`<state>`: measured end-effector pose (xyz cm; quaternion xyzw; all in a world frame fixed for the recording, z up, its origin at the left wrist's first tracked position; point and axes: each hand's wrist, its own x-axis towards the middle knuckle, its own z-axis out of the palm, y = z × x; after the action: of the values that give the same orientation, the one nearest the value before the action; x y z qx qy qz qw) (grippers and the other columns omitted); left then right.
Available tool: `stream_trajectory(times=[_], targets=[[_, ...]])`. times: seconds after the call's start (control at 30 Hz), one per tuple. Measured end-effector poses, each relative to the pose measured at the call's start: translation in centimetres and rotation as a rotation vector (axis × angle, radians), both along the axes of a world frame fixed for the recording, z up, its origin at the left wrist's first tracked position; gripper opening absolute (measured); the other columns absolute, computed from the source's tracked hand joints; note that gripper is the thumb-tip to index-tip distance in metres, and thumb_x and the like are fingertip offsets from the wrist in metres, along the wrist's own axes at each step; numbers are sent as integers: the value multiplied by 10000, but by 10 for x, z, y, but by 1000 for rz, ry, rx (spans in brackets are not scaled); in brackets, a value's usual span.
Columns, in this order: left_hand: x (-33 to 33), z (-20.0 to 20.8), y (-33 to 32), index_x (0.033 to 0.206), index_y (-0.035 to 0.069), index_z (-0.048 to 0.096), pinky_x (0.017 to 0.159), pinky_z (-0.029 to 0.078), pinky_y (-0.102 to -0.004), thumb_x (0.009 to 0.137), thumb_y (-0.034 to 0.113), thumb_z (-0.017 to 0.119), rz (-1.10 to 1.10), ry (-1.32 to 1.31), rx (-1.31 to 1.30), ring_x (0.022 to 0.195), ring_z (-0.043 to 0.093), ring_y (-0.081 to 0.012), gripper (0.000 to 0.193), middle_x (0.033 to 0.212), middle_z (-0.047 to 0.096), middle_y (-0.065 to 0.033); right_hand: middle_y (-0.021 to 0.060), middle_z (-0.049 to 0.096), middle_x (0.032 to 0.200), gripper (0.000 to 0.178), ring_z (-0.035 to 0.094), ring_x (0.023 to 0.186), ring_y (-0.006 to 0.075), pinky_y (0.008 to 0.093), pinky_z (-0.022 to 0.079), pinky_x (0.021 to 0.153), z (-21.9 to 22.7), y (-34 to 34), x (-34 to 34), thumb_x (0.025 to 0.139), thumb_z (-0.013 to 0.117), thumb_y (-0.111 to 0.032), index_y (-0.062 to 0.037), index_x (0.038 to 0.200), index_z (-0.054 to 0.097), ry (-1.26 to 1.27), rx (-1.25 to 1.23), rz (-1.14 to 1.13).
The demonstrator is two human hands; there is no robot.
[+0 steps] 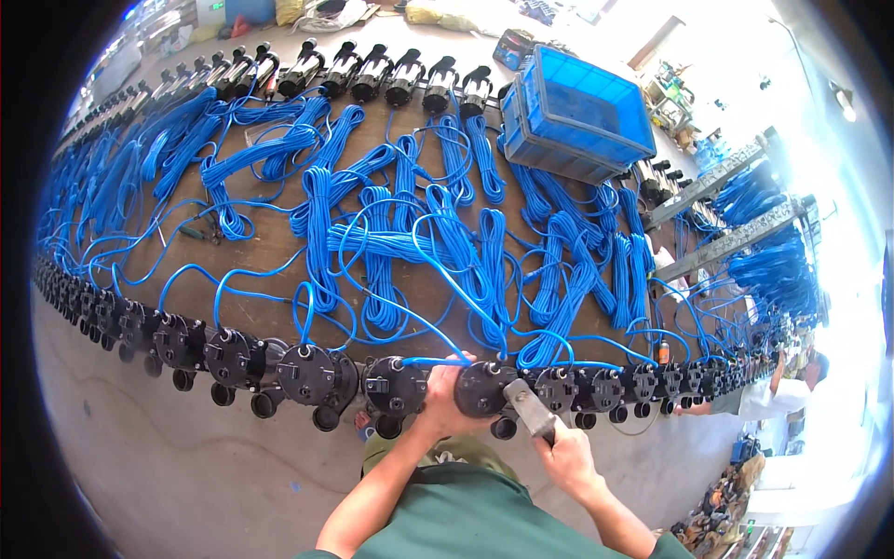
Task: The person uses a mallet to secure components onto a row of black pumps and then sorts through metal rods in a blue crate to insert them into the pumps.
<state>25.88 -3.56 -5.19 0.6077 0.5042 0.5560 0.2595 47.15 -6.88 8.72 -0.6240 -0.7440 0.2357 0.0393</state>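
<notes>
Left hand (445, 405) was at bottom centre of the frame, against the left side of a round black pump housing (484, 389). Its fingers were bent around the side; tips partly hidden, so couldn't tell whether they pinched it. Right hand (570, 458), lower right of centre, had its fingers closed around the dark grip of a grey metal hand tool (531, 412). The tool's blunt end overlapped the housing's right edge in view; contact unclear. The housing sat in a long curved row of similar black pumps (237, 359) along the table's near edge, lower part of the frame. Blue cable led up from its top.

Brown worktable (256, 321) filled the middle, with coiled blue cable bundles (318, 238) lying across it, some overlapping. Pliers (202, 231) lay left of centre. Blue plastic crate (587, 107) was at upper right, pumps with shiny bodies (407, 76) stood along the far edge, and more bundles hung by metal bars (731, 240) at right. A co-worker (782, 396) was at far right.
</notes>
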Motion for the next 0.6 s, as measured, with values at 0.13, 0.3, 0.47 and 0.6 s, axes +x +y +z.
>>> stream_trajectory(times=[0.13, 0.3, 0.47, 0.6], targets=[[-10, 2, -6, 1255, 13, 567, 1001, 504, -458, 521, 322, 985, -14, -5, 6, 1142, 632, -364, 899, 1232, 628, -181, 106, 576, 654, 327, 493, 572, 178, 369, 448, 573, 62, 15, -20, 997, 648, -346, -20, 1020, 639, 281, -365, -53], [-8, -3, -8, 1279, -4, 556, 1002, 503, -457, 524, 373, 980, -68, 6, -115, 1157, 633, -371, 945, 1232, 634, -197, 209, 725, 935, 275, 707, 819, 402, 444, 559, 724, 80, 23, -50, 936, 691, -202, 9, 1111, 672, 455, 421, 473], [0, -9, 0, 1277, -4, 559, 1004, 507, -463, 497, 352, 988, -71, -40, 4, 1177, 628, -373, 959, 1277, 609, -197, 222, 686, 780, 384, 672, 709, 408, 468, 512, 652, 6, 26, -42, 993, 614, -392, -9, 996, 642, 271, -248, 44], [-7, 3, -5, 1228, -5, 596, 996, 520, -470, 503, 298, 965, -9, -5, -4, 1131, 640, -379, 868, 1213, 646, -200, 150, 645, 698, 323, 607, 592, 266, 387, 481, 600, 74, 33, -29, 994, 627, -342, -22, 1012, 669, 289, -283, 39]])
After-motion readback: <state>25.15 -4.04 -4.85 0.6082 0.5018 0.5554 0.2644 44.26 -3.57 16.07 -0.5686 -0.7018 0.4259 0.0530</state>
